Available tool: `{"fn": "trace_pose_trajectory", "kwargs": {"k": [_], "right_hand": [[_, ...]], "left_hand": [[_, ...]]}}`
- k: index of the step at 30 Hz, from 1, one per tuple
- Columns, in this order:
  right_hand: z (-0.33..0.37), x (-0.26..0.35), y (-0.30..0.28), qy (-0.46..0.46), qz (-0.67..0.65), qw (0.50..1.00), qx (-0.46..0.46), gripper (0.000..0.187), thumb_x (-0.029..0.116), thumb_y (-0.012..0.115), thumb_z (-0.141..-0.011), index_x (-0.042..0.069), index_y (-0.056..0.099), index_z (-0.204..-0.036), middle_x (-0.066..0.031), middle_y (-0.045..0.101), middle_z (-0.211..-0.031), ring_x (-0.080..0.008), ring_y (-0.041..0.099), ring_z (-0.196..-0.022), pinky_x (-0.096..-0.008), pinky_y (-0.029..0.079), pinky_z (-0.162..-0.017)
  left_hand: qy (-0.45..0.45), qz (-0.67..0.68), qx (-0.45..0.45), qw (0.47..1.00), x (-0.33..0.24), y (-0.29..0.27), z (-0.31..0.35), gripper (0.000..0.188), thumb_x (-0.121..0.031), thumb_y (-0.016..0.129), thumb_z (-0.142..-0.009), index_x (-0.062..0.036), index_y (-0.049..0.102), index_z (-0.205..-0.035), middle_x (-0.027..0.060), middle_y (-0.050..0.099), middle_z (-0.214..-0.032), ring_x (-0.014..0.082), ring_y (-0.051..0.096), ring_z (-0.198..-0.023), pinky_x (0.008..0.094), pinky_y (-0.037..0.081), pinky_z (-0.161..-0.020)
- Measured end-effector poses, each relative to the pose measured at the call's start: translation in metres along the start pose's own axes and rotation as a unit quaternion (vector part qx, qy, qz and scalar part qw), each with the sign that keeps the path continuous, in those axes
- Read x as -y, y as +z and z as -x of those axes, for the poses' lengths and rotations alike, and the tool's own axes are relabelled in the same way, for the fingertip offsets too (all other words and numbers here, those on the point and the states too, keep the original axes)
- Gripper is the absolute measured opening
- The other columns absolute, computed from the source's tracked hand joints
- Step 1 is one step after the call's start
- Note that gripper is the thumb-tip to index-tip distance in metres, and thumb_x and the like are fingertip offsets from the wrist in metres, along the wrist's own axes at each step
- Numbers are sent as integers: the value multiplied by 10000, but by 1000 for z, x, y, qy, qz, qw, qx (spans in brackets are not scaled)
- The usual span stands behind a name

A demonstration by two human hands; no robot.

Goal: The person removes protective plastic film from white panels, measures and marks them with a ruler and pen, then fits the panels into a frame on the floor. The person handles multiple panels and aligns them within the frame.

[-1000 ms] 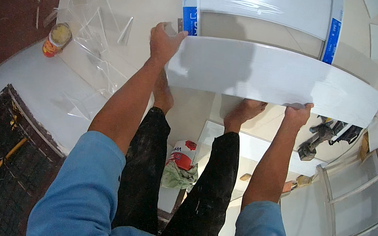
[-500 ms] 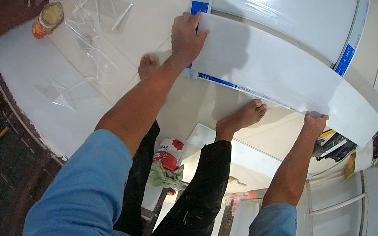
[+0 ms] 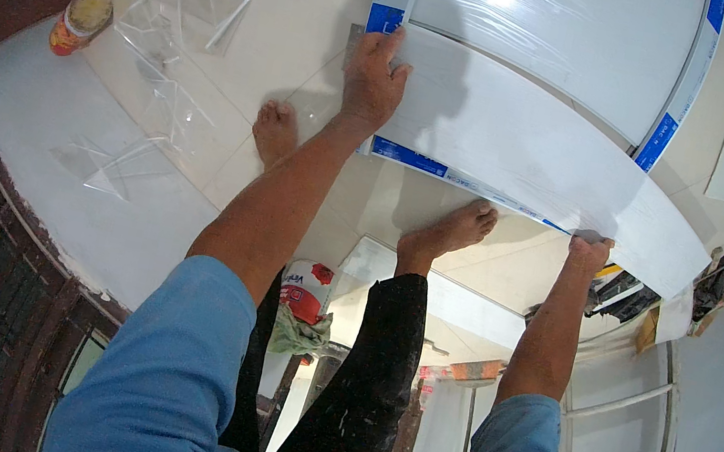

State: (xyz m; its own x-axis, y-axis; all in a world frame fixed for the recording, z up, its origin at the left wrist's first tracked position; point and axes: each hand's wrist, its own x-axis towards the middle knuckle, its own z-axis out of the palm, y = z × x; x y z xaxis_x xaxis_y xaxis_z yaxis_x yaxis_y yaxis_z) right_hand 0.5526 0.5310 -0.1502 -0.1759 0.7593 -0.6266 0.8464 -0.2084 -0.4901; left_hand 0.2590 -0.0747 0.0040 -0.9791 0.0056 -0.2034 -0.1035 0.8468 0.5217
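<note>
A long white board (image 3: 530, 149) lies across the near end of a framed panel (image 3: 553, 22) wrapped in clear film, with blue-and-white strips along its edges. My left hand (image 3: 375, 83) is closed over the board's left end, thumb on top and fingers at the edge. Farther right, my right hand (image 3: 590, 253) grips the near edge, its fingers partly hidden beneath. The board's right end reaches past the panel. Below its near edge shows a blue-and-white strip (image 3: 410, 155).
Crumpled clear plastic sheeting (image 3: 168, 37) lies at left, beside an orange can (image 3: 78, 26). Near my bare feet are a red-and-white bucket (image 3: 304, 291), a green cloth (image 3: 301, 336) and another white board (image 3: 463, 310). Black bags and tools (image 3: 625, 297) sit at right, above a white barred frame (image 3: 614, 416).
The board has turned slightly, its right end nearer to me. More of the blue-and-white strip shows below its near edge at left. Both hands still hold it.
</note>
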Motion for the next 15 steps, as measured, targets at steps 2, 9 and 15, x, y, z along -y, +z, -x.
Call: {"fn": "trace_pose_trajectory", "kwargs": {"k": [2, 9, 15], "right_hand": [[-26, -13, -40, -13, -36, 999, -21, 502, 402, 547, -1053, 64, 568, -1424, -111, 563, -1495, -293, 584, -1303, -487, 529, -1030], [28, 22, 15, 76, -166, 982, -42, 505, 385, 579, -1015, 74, 568, -1413, -113, 627, -1410, -305, 606, -1273, -459, 541, -1015], [44, 45, 16, 19, -171, 985, -32, 513, 489, 524, -1068, 103, 614, -1393, -88, 668, -1375, -293, 599, -1289, -445, 547, -1005]], "left_hand": [[11, 21, -15, 1000, -3, 21, -1, 605, -73, 792, -857, -44, 607, -1432, 172, 621, -1232, 313, 653, -1116, 437, 555, -991], [-37, 49, -3, 998, 5, 10, -1, 612, -54, 796, -847, -48, 601, -1428, 155, 615, -1192, 286, 670, -1052, 432, 558, -977], [-52, 116, -5, 992, 0, 6, -3, 569, -34, 792, -844, -58, 621, -1387, 148, 609, -1150, 274, 678, -1017, 420, 559, -967]]}}
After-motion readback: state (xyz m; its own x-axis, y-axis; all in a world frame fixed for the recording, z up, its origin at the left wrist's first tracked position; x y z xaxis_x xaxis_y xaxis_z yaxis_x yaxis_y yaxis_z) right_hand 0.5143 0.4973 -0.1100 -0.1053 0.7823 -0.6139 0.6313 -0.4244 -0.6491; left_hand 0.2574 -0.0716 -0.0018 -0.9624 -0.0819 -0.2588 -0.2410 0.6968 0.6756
